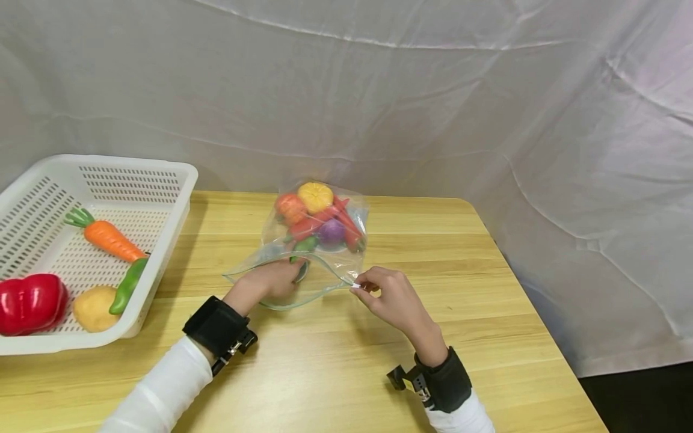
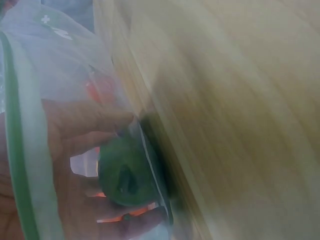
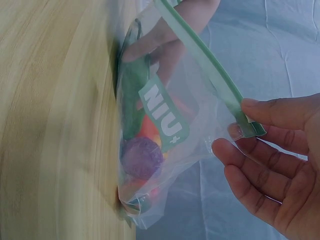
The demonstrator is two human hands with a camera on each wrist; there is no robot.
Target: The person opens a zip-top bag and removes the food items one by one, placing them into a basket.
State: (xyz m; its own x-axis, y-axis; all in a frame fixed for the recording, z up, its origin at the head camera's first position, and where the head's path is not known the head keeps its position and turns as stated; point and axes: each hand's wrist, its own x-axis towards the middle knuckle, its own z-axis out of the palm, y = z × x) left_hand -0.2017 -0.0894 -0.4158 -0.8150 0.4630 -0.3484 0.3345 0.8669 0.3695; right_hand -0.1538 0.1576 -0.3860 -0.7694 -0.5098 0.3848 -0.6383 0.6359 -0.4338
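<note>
A clear zip bag (image 1: pixel 342 260) with a green-edged mouth lies on the table, its opening spread toward me. My left hand (image 1: pixel 273 279) reaches in through the mouth. Its fingers grip a long dark green cucumber (image 2: pixel 127 172), seen end-on in the left wrist view. With thumb and fingertips, my right hand (image 1: pixel 392 297) pinches the right corner of the bag's green zip strip (image 3: pixel 235 107). Deeper inside sit a yellow pumpkin (image 1: pixel 315 197), an orange-red tomato-like piece (image 1: pixel 290 208), a purple round vegetable (image 1: pixel 331 232) and red chili peppers (image 1: pixel 349 227).
At the left stands a white plastic basket (image 1: pixel 181 207). It holds a carrot (image 1: pixel 115 239), a red bell pepper (image 1: pixel 32 304), a potato (image 1: pixel 94 308) and a green pepper (image 1: pixel 127 286). Grey cloth (image 1: pixel 346 90) hangs behind the wooden table (image 1: pixel 433 234) and along its right side.
</note>
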